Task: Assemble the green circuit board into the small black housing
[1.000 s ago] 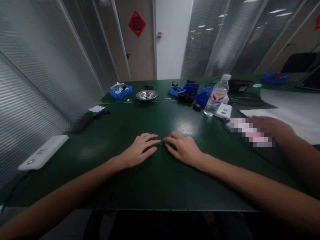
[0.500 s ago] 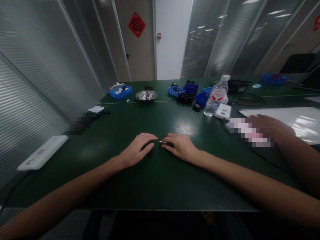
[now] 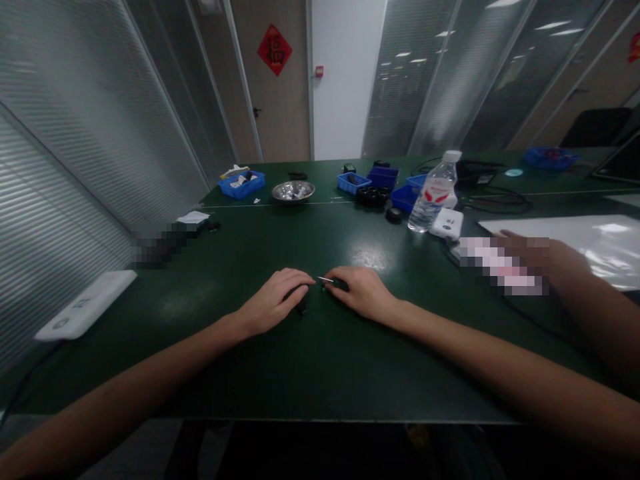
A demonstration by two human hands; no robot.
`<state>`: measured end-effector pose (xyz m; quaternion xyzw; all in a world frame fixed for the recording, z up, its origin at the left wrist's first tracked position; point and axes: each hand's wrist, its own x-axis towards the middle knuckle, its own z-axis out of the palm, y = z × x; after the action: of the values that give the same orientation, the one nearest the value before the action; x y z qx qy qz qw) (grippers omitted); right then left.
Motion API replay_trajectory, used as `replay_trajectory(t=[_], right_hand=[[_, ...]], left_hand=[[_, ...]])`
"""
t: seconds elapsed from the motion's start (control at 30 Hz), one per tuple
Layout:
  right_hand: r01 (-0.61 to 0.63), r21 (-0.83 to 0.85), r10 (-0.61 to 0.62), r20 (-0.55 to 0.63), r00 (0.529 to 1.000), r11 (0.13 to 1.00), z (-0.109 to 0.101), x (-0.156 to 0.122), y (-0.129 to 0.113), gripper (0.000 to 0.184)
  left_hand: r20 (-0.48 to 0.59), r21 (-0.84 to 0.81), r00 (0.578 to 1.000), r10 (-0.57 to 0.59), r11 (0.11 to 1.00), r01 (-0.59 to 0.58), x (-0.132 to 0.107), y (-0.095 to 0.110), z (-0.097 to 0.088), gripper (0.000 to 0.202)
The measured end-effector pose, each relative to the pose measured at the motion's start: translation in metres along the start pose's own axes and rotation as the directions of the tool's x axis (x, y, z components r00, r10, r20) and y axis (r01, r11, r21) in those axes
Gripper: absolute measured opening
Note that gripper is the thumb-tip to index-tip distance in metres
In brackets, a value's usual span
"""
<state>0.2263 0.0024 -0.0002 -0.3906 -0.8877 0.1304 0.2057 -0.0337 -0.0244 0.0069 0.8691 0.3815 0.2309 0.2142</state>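
Tool over the worktop, pinched in the right hand; left hand holds a black piece; more of the shaft shows than a second ago, suggesting a shifted grip.

Office: glass partitions with blinds, wooden door, green table.

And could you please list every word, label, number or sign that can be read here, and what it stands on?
"福": red diamond-shaped sign on the door.
Bottle: red markings on its label; lettering too blurred to read.
White device at the left and white device beside the bottle: marks too small to read.
Red sign at the right edge: cut off, unreadable.
Small red box: too small to read.
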Motion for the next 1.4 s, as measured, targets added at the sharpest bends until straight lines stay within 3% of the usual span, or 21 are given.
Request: replay_trajectory(t=[0.13, 0.3, 0.57, 0.8, 0.97, 1.17, 1.4], right_hand=[[-0.053, 0.128, 0.062, -0.066, 0.996, 0.99, -0.002, 0.0, 0.002, 0.018], [-0.125, 0.25, 0.171, -0.175, 0.97, 0.96, -0.005, 0.0, 0.007, 0.016], [-0.098, 0.273, 0.153, -0.186, 0.971, 0.957, -0.005, -0.002, 0.007, 0.016], [-0.098, 0.269, 0.149, -0.173, 0.974, 0.958, -0.008, -0.003, 0.005, 0.015], [-0.097, 0.27, 0.145, -0.166, 0.975, 0.958, -0.007, -0.003, 0.006, 0.015], [-0.098, 0.273, 0.147, -0.164, 0.975, 0.957, -0.007, -0.004, 0.008, 0.015], [-0.088, 0.28, 0.144, -0.186, 0.972, 0.956, -0.007, -0.003, 0.007, 0.013]], left_hand=[[-0.007, -0.021, 0.999, -0.04, 0.999, 0.039, -0.001, 0.002, -0.003, 0.031], [0.093, -0.029, 0.996, 0.012, 1.0, -0.01, -0.003, 0.004, -0.01, 0.032], [0.196, -0.148, 0.979, 0.047, 0.989, -0.018, -0.002, 0.002, -0.018, 0.01], [0.155, -0.214, 0.984, -0.083, 0.97, 0.116, 0.001, 0.012, -0.001, 0.026], [0.15, -0.252, 0.983, -0.106, 0.957, 0.142, 0.002, 0.017, -0.002, 0.04], [0.123, -0.151, 0.99, -0.071, 0.985, 0.09, 0.001, 0.016, -0.002, 0.017], [-0.021, -0.012, 1.0, 0.008, 1.0, -0.009, 0.022, 0.036, 0.022, 0.009]])
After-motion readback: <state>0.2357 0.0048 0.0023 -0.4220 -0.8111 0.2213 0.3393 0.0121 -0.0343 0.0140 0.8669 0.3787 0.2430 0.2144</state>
